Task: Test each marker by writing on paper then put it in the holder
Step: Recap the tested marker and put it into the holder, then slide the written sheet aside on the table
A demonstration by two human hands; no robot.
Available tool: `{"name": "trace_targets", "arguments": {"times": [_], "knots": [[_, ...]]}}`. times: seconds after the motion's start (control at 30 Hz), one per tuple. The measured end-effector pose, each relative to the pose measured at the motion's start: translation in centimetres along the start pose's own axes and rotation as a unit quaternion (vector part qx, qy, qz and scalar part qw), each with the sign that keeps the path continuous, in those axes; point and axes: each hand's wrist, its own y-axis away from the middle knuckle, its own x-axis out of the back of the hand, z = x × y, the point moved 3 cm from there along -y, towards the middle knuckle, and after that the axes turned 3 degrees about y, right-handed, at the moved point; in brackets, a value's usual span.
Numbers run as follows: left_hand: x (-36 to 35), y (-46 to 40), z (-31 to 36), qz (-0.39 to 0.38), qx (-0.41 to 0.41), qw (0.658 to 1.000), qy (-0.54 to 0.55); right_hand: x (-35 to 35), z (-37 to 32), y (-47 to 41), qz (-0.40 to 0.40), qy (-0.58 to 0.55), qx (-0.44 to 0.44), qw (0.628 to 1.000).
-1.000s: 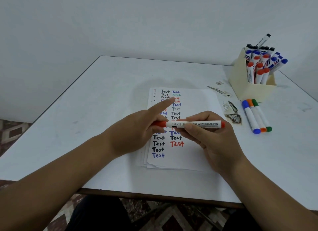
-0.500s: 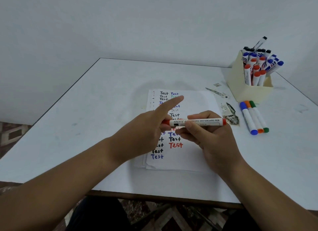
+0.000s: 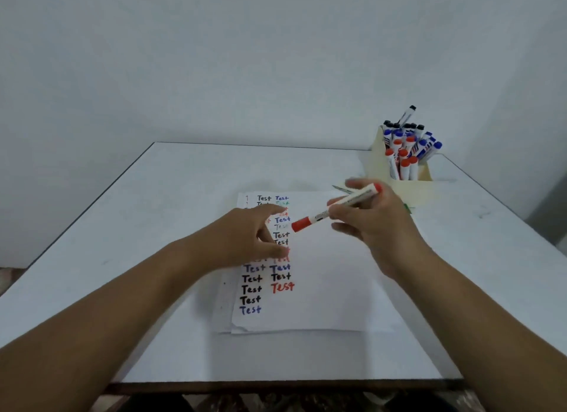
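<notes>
My right hand (image 3: pixel 372 224) grips a capped red whiteboard marker (image 3: pixel 310 221) by its white barrel, tilted with the red cap down-left, above the paper (image 3: pixel 322 273). The paper lies flat mid-table and carries two columns of the word "Test" in black, blue, red and green. My left hand (image 3: pixel 245 239) hovers over the left column with fingers loosely spread, holding nothing, apart from the marker. A cream holder (image 3: pixel 380 166) at the back right stands full of several red, blue and black markers.
The white table (image 3: pixel 153 227) reaches a wall at the back; its front edge is near my body. A green marker tip (image 3: pixel 407 208) peeks out behind my right hand. A small scrap (image 3: pixel 340 189) lies beside the holder.
My left hand has let go of the marker's cap end and pulled back left. My right hand has lifted the marker up and right, tilting it toward the holder.
</notes>
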Motion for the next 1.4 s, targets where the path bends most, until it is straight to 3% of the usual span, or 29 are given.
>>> {"name": "trace_targets", "arguments": {"times": [0.2, 0.3, 0.43, 0.77, 0.9, 1.1, 1.27, 1.4], "knots": [[0.6, -4.1, 3.8, -0.004, 0.016, 0.99, -0.137, 6.3, -5.5, -3.7, 0.116, 0.143, 0.171, 0.968], [-0.5, -6.2, 6.4, 0.025, -0.018, 0.991, -0.131, 9.5, -8.5, -4.9, 0.172, 0.236, 0.228, 0.929], [-2.6, -8.9, 9.6, 0.04, -0.054, 0.991, -0.115, 13.0, -10.1, -6.9, 0.19, 0.341, 0.255, 0.885], [-8.1, -12.9, 14.3, 0.003, -0.066, 0.984, -0.164, 15.0, -5.6, -10.6, 0.155, 0.497, 0.186, 0.833], [-8.5, -12.9, 13.9, 0.028, -0.083, 0.981, -0.171, 15.2, -2.9, -11.5, 0.098, 0.543, 0.137, 0.822], [-8.5, -12.5, 12.0, 0.033, -0.083, 0.978, -0.186, 16.1, -0.9, -11.2, 0.081, 0.583, 0.112, 0.801], [-8.0, -12.4, 10.7, 0.052, -0.086, 0.981, -0.167, 15.8, 0.2, -8.0, 0.159, 0.519, 0.145, 0.827], [-8.1, -12.2, 9.5, 0.078, -0.078, 0.978, -0.177, 13.5, 3.4, -5.6, 0.107, 0.515, -0.003, 0.85]]}}
